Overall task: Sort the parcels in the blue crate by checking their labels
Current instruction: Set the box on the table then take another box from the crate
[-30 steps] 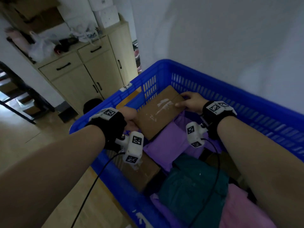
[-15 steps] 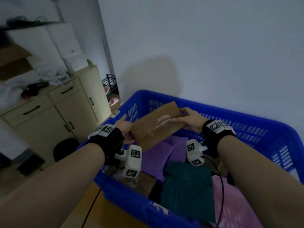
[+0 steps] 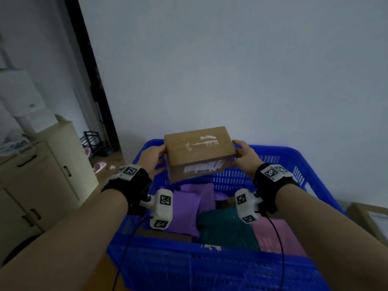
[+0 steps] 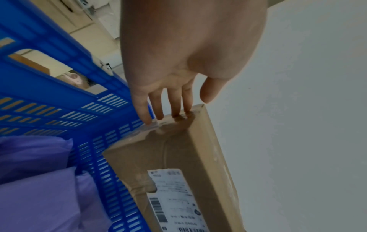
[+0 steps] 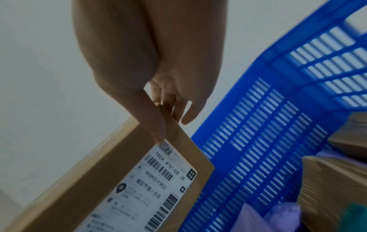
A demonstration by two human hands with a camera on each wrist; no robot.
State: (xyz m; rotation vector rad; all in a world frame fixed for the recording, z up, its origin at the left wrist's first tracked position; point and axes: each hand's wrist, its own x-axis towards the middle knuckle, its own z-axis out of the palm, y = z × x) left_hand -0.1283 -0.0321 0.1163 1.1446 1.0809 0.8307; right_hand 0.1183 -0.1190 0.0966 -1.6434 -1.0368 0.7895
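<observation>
**Lifting one box clear of the crate to read its label**

Holding the cardboard box (image 3: 198, 151) between both hands, the person now has it up in the air above the far end of the blue crate (image 3: 210, 267). One second ago this box was lying low inside the crate, on top of the purple bags; now it touches nothing but the hands, and it is turned so that the side with the white shipping label (image 3: 202, 167) faces the person. The head view has also risen, so more of the wall is seen.

The left hand (image 3: 151, 157) grips the left end of the box: in the left wrist view its fingers (image 4: 158, 108) lie against the end face and the thumb stands just off the top corner. The right hand (image 3: 245, 157) grips the right end, with the thumb laid along the label side, close to the label (image 5: 151, 185), and the fingers behind the edge.

I judge that the step in hand is the reading of the label. The barcodes and print are clear in the right wrist view, so the check seems possible now.

Below, the purple bags (image 3: 186, 203), a dark green parcel (image 3: 226, 229) and a pink parcel (image 3: 273, 236) remain in the crate, so most of the sorting is not yet done. Another brown box (image 3: 369, 222) stands outside the crate at the right.
</observation>
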